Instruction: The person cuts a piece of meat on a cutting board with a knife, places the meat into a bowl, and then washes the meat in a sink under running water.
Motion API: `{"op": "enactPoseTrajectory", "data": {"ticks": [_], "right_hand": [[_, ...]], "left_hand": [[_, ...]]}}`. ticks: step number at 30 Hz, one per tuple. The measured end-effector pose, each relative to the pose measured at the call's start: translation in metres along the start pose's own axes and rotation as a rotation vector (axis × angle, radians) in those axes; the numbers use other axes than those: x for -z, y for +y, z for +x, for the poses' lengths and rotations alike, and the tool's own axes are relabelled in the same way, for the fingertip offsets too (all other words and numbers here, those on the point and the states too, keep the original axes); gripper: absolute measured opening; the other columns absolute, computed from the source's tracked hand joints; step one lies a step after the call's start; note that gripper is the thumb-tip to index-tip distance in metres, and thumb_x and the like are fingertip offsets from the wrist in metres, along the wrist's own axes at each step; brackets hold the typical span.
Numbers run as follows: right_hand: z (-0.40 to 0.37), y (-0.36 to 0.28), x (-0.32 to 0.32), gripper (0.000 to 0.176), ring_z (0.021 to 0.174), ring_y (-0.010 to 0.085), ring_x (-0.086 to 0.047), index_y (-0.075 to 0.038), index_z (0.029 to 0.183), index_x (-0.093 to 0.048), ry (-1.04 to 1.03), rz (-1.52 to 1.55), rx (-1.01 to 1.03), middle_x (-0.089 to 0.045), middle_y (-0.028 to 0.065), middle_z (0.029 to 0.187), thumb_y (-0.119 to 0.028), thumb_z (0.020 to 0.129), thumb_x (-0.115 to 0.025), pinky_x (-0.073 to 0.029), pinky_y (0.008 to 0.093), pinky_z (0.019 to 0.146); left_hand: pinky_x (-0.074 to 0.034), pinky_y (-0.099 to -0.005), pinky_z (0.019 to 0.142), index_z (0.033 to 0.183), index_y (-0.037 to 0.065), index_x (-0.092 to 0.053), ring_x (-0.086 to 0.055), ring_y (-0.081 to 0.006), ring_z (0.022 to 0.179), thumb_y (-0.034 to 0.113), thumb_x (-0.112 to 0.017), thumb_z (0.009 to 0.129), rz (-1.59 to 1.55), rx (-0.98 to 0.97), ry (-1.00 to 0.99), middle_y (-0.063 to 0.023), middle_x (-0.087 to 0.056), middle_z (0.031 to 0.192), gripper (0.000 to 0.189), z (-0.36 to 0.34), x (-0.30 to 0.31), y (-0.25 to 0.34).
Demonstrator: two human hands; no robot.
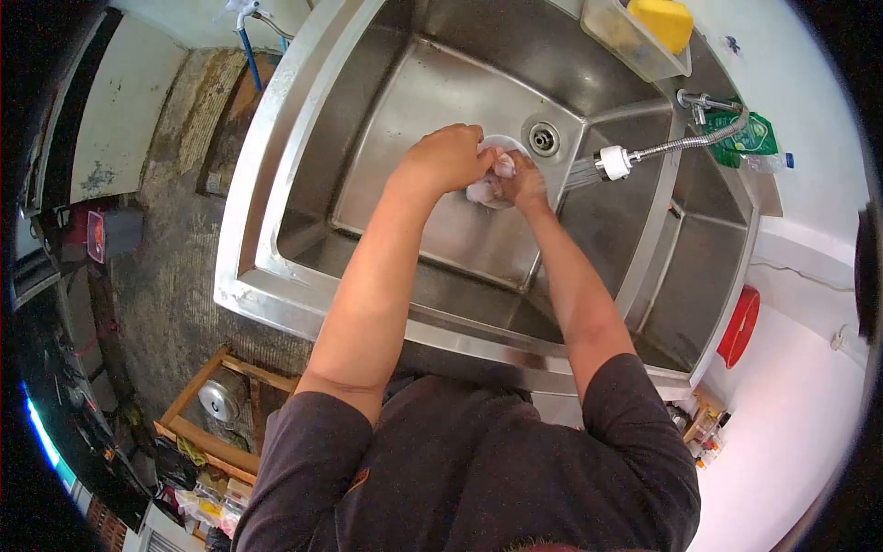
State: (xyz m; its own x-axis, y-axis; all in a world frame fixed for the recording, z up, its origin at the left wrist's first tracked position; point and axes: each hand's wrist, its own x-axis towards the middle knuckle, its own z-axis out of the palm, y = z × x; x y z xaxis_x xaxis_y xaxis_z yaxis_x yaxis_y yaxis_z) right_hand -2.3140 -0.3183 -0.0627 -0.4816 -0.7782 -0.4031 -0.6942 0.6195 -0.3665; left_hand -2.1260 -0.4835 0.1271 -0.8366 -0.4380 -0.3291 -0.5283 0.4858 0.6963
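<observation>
Both hands meet over the middle of the steel sink point(303, 120), closed around one small pale lump point(486, 189) with a clear round rim showing at its 12 o'clock edge; what the lump is cannot be told. The left hand point(449, 156) curls over it from 10 o'clock, knuckles up, fingers wrapped on its top, and the right hand point(526, 180) pinches it from 3 o'clock. The lump sits just above the basin floor, with the drain point(544, 138) near it at 1 o'clock. At 3 o'clock from the hands a white spray head point(613, 163) on a flexible metal hose point(685, 143) points at them, water fanning out toward the right hand. At 1 o'clock on the sink's far rim stands a clear tray point(635, 46) holding a yellow sponge point(664, 20); a green pouch point(750, 136) lies behind the tap
</observation>
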Motion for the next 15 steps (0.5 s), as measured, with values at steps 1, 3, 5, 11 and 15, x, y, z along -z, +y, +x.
{"op": "enactPoseTrajectory", "data": {"ticks": [1, 3, 5, 11, 15], "right_hand": [[-0.014, -0.016, 0.027, 0.080, 0.128, 0.0357, -0.046, -0.018, 0.147, -0.035, -0.118, 0.045, -0.044, -0.047, 0.0178, 0.138, -0.033, 0.078, -0.073, -0.040, 0.0449, 0.108], [-0.016, -0.011, 0.033, 0.083, 0.130, 0.0366, -0.045, -0.018, 0.148, -0.034, -0.124, 0.020, 0.069, -0.046, 0.0177, 0.139, -0.035, 0.077, -0.074, -0.040, 0.0444, 0.109], [-0.017, -0.008, 0.039, 0.086, 0.131, 0.0376, -0.044, -0.018, 0.149, -0.033, -0.123, 0.007, 0.184, -0.045, 0.0177, 0.140, -0.036, 0.076, -0.074, -0.040, 0.0439, 0.110], [-0.005, -0.001, -0.013, 0.083, 0.136, 0.0396, -0.037, -0.018, 0.149, -0.036, 0.013, -0.220, 0.267, -0.035, 0.0216, 0.148, -0.041, 0.077, -0.073, -0.035, 0.0434, 0.113], [-0.012, -0.024, -0.021, 0.071, 0.134, 0.0388, -0.040, -0.016, 0.142, -0.045, 0.040, -0.167, 0.046, -0.041, 0.0199, 0.143, -0.033, 0.079, -0.072, -0.036, 0.0435, 0.112]], "left_hand": [[-0.049, -0.0453, 0.094, 0.112, -0.002, -0.064, -0.062, -0.0363, 0.109, 0.042, -0.053, 0.094, 0.003, 0.002, -0.019, -0.0221, -0.066, 0.115, 0.048, 0.000, 0.002, 0.001], [-0.049, -0.0453, 0.094, 0.112, -0.002, -0.065, -0.063, -0.0364, 0.109, 0.042, -0.053, 0.094, -0.001, 0.004, -0.019, -0.0221, -0.066, 0.114, 0.049, 0.001, 0.003, 0.000], [-0.049, -0.0453, 0.093, 0.113, -0.001, -0.065, -0.063, -0.0367, 0.108, 0.044, -0.053, 0.094, 0.019, -0.010, 0.049, -0.0224, -0.067, 0.113, 0.050, 0.002, 0.001, -0.007], [-0.050, -0.0427, 0.091, 0.114, -0.002, -0.065, -0.066, -0.0374, 0.102, 0.047, -0.053, 0.095, 0.092, 0.036, 0.027, -0.0222, -0.069, 0.108, 0.054, 0.004, -0.004, -0.013], [-0.050, -0.0447, 0.093, 0.118, 0.000, -0.064, -0.063, -0.0355, 0.109, 0.046, -0.052, 0.095, 0.114, 0.071, -0.024, -0.0213, -0.067, 0.115, 0.053, 0.005, -0.001, -0.008]]}}
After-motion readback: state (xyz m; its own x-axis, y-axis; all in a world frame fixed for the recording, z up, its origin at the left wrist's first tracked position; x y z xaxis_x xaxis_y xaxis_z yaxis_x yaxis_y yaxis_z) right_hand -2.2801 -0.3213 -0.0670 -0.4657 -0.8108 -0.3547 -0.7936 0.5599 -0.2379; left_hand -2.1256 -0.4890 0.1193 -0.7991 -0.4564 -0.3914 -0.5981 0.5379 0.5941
